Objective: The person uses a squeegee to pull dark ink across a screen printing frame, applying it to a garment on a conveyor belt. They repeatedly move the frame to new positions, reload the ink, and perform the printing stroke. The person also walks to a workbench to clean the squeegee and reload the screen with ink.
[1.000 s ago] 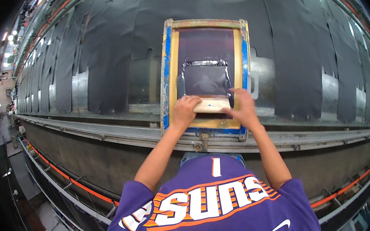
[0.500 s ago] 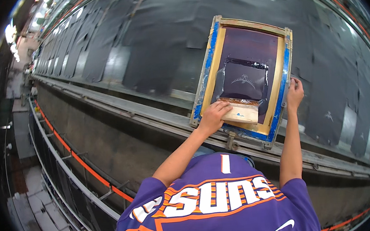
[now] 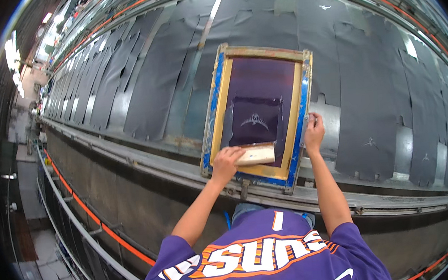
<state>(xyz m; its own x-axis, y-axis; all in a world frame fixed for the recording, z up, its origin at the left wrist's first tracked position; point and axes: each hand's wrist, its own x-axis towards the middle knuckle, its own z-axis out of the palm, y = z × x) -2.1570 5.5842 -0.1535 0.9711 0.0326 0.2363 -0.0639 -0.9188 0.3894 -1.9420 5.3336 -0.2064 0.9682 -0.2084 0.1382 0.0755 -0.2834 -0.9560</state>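
A wooden-handled squeegee [image 3: 257, 155] lies across the near end of a framed screen [image 3: 267, 52] with blue tape along its sides and a yellow inner border. My left hand [image 3: 226, 162] grips the squeegee's left end with curled fingers. The dark purple mesh [image 3: 258, 75] carries a squarish darker patch with a pale curved design [image 3: 254, 120] just beyond the blade. My right hand [image 3: 314, 131] is closed on the right side rail of the screen frame; the exact part under its fingertips is too small to tell.
The screen rests on a long metal table covered with dark flat pieces [image 3: 362, 101], some bearing small white prints. A metal rail [image 3: 378, 202] runs along its near edge. An orange-red line [image 3: 100, 223] and railings run at lower left. Bright lights and equipment stand at far left.
My right hand has left the squeegee and moved right onto the frame's side. My left hand stays on the squeegee. The camera's view has shifted, and the wet band above the design looks thinner.
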